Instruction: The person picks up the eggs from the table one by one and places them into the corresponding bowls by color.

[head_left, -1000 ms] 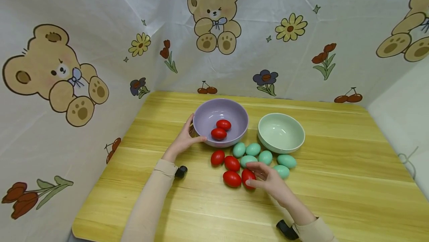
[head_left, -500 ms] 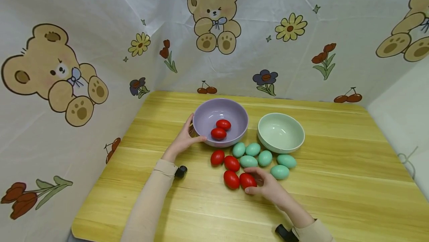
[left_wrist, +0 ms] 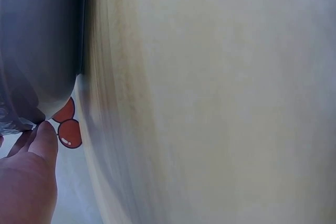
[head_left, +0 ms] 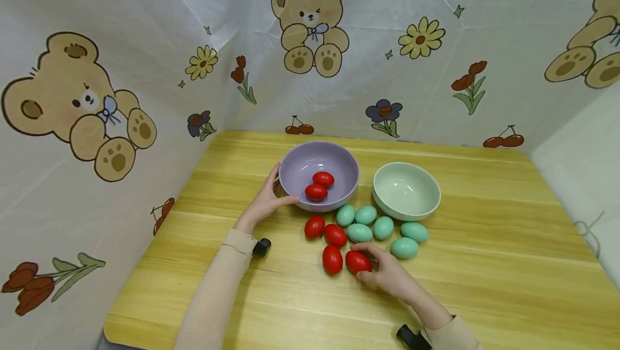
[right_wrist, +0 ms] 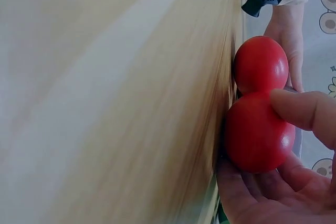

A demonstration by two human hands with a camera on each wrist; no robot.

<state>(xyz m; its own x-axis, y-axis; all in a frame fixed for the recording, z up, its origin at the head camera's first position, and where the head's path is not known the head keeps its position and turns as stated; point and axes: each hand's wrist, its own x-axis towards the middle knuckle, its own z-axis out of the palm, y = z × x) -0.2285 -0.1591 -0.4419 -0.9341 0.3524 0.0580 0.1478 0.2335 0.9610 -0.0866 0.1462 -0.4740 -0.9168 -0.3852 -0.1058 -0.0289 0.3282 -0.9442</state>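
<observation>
Curling round a red egg [head_left: 358,261] on the wooden surface [head_left: 484,280], the right hand [head_left: 387,274] grips it with fingers [right_wrist: 304,111] and thumb, just beside a second red egg [head_left: 332,259]. Beyond lie two more red eggs, then six teal eggs [head_left: 382,228] clustered before the green bowl [head_left: 406,190]. Farther left, the left hand [head_left: 265,202] clasps the rim of the purple bowl [head_left: 295,164], fingers partly bent, two red eggs [head_left: 319,186] inside
</observation>
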